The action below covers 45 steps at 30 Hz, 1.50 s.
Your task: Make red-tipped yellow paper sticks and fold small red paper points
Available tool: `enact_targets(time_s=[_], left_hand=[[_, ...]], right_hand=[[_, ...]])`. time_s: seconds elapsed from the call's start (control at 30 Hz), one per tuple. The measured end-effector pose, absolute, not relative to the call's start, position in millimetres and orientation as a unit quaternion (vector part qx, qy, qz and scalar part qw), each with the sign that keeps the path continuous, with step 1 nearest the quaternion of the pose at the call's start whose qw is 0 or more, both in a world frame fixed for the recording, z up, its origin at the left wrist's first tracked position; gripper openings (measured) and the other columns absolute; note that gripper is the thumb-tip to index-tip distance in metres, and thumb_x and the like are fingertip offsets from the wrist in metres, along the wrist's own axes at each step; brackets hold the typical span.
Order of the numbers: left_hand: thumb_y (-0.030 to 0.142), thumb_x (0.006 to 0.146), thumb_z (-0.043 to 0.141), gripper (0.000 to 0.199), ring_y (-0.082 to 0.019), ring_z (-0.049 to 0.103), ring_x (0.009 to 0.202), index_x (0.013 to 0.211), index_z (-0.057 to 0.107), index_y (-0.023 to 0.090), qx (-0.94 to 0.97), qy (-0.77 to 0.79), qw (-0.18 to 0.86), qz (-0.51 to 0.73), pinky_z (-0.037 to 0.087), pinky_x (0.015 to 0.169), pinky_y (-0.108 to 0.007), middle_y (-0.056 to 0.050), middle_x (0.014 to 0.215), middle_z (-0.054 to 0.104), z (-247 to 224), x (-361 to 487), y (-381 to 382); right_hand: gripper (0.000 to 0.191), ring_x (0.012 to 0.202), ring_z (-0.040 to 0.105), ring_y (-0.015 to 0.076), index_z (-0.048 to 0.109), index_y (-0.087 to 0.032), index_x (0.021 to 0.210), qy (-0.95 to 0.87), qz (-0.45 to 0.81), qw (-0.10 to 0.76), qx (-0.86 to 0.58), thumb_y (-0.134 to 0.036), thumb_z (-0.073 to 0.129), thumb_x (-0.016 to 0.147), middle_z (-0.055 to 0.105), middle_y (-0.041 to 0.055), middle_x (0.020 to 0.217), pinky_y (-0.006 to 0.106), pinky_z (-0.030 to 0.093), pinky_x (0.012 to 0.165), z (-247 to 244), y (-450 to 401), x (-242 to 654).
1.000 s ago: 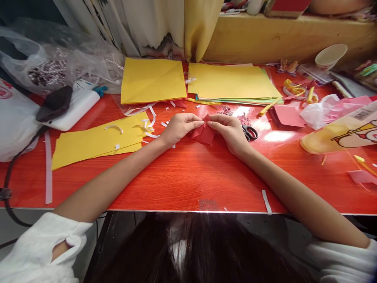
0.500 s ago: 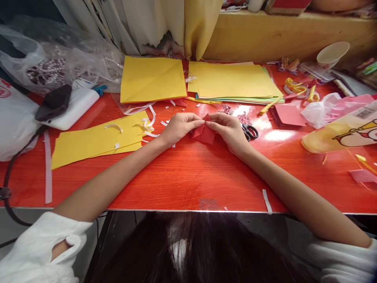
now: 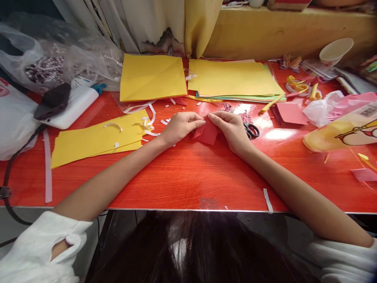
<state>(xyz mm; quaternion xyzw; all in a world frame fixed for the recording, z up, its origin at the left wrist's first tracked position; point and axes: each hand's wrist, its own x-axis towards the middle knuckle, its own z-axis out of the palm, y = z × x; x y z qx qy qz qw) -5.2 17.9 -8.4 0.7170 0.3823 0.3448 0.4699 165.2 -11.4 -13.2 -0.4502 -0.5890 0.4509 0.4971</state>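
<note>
Between my hands is a small folded red paper, held just above the red table. My left hand pinches its upper left part between thumb and fingers. At its upper right, my right hand grips the paper with thumb and forefinger; the other fingers curl behind it and are partly hidden. Black-handled scissors lie just right of my right hand, their blades hidden from view.
Yellow paper sheets and a second stack lie at the back. Yellow strips with white scraps are on the left, near a white device. At right are red squares and a patterned cup.
My right thumb has shifted up to the top of the red paper, and the paper's lower flap has turned slightly right. My left hand has hardly moved.
</note>
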Motion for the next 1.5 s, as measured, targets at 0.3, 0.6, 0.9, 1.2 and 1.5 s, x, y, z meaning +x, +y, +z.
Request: enact_targets(time_s=[0.3, 0.6, 0.9, 1.2, 1.5], left_hand=[[0.037, 0.076, 0.058, 0.024, -0.011, 0.054, 0.067, 0.078, 0.065, 0.014, 0.732, 0.388, 0.446, 0.337, 0.040, 0.064, -0.023, -0.003, 0.073, 0.064, -7.4, -4.3, 14.7], [0.036, 0.075, 0.059, 0.024, -0.012, 0.055, 0.068, 0.078, 0.065, 0.013, 0.733, 0.384, 0.456, 0.326, 0.041, 0.065, -0.024, -0.003, 0.074, 0.064, -10.0, -5.1, 16.1], [0.036, 0.076, 0.058, 0.024, -0.010, 0.055, 0.069, 0.081, 0.064, 0.013, 0.733, 0.373, 0.473, 0.317, 0.039, 0.065, -0.022, -0.003, 0.077, 0.064, -7.2, -3.9, 14.2], [0.039, 0.073, 0.061, 0.027, -0.009, 0.051, 0.063, 0.080, 0.064, 0.012, 0.729, 0.366, 0.493, 0.302, 0.037, 0.060, -0.021, -0.002, 0.070, 0.061, -10.6, -4.6, 17.4], [0.033, 0.077, 0.057, 0.022, -0.008, 0.050, 0.060, 0.080, 0.063, 0.012, 0.732, 0.354, 0.501, 0.296, 0.037, 0.059, -0.021, -0.001, 0.069, 0.060, -12.6, -5.7, 19.0]], right_hand=[[0.016, 0.063, 0.050, 0.0108, 0.064, -0.020, 0.071, -0.590, 0.412, 0.503, -0.479, -0.033, 0.060, 0.079, 0.060, 0.0001, 0.071, 0.022, 0.041, 0.055, -15.6, -10.5, 165.6], [0.020, 0.057, 0.048, 0.0097, 0.061, -0.018, 0.065, -0.587, 0.427, 0.493, -0.480, -0.035, 0.063, 0.076, 0.058, -0.0003, 0.065, 0.022, 0.037, 0.051, -11.0, -10.5, 163.5], [0.024, 0.053, 0.040, 0.0083, 0.056, -0.018, 0.064, -0.597, 0.412, 0.503, -0.470, -0.036, 0.062, 0.079, 0.049, -0.0019, 0.060, 0.022, 0.031, 0.049, -16.0, -9.8, 166.0], [0.026, 0.056, 0.041, 0.0084, 0.056, -0.018, 0.065, -0.601, 0.389, 0.513, -0.474, -0.039, 0.061, 0.080, 0.049, -0.0014, 0.062, 0.023, 0.032, 0.051, -19.1, -7.3, 167.1], [0.020, 0.054, 0.044, 0.0079, 0.058, -0.017, 0.064, -0.582, 0.434, 0.494, -0.478, -0.031, 0.064, 0.078, 0.054, -0.0009, 0.062, 0.022, 0.033, 0.049, -14.5, -5.8, 165.2]])
